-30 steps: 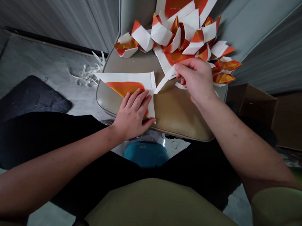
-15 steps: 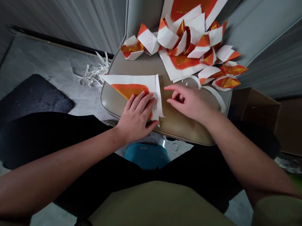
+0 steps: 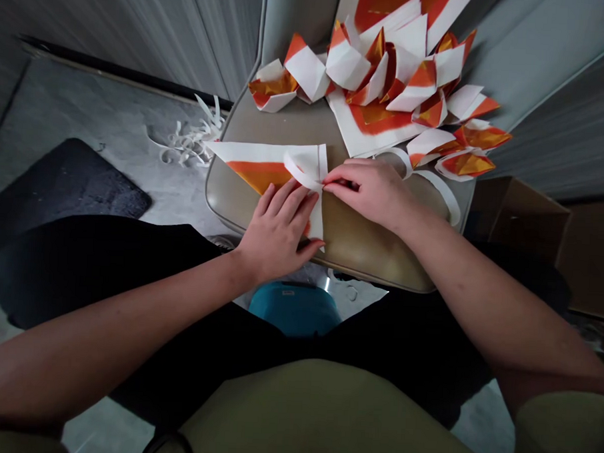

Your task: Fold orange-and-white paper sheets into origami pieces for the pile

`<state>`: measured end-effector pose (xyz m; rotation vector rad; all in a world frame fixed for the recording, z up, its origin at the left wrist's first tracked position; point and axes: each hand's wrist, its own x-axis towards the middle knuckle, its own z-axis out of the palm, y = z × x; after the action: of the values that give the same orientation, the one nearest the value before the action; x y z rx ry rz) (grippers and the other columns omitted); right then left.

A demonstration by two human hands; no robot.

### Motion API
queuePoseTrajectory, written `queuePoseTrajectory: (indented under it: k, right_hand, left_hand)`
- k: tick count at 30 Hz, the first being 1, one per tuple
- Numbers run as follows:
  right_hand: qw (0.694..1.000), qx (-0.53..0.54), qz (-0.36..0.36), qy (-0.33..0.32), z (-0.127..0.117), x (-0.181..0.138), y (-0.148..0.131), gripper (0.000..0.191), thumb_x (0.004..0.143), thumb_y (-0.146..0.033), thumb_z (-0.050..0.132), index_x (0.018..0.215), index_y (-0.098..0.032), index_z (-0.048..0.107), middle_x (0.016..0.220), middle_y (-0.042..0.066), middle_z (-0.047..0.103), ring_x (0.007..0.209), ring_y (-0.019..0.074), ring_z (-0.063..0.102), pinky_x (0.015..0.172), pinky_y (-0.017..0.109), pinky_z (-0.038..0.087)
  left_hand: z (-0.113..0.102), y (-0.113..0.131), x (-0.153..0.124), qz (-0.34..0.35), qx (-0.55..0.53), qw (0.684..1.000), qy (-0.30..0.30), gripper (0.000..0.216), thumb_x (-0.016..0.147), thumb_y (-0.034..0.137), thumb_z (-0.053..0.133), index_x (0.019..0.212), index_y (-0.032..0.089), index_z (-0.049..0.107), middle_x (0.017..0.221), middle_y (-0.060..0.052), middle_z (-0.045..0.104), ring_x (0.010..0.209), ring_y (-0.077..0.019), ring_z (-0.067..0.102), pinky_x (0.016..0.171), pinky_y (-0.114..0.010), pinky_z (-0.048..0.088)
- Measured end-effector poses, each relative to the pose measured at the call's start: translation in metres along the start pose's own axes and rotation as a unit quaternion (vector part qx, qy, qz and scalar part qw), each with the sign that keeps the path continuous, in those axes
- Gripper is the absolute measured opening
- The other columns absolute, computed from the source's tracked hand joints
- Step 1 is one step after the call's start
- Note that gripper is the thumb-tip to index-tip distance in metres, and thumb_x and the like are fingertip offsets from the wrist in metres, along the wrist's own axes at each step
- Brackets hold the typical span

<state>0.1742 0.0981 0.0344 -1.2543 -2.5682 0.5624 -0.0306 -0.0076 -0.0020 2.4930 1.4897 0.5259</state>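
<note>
The right hand has come back to the folded sheet: half a second ago its fingers were apart over the chair seat, touching no paper, and now thumb and forefinger are closed in a pinch at the sheet's right edge, with a paper strip leading from the fingertips. That strip has changed shape too, since the flap that lay straight along the edge now has its lower length curled up and over to the left across the sheet, while a narrow upright piece of flap shows above the pinch at the top corner. This suggests that the edge is being torn away from the near end upward and is only partly free. The left hand has kept its place, flat with fingers extended and thumb out to the side, pressing the sheet against the front part of the seat rather than gripping it, which should keep the paper steady against the pull. Two loose strips lie by the right wrist, apart from the sheet, and beyond them the finished-looking folded pieces crowd the back of the seat, partly over flat sheets
</note>
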Motion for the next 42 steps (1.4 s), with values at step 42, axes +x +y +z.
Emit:
queuePoseTrajectory:
  k: [42]
  right_hand:
    - [0.925, 0.220, 0.249, 0.185, 0.004, 0.086, 0.015, 0.013, 0.094, -0.019, 0.063, 0.082, -0.024, 0.061, 0.063, -0.006, 0.056, 0.063, 0.0103, 0.047, 0.066, 0.028, 0.043]
  left_hand:
    - [0.003, -0.001, 0.001, -0.001, -0.029, 1.000, -0.004, 0.075, 0.093, 0.049, 0.062, 0.154, 0.009, 0.046, 0.164, -0.020, 0.042, 0.154, -0.0389, 0.034, 0.128, -0.058, 0.024]
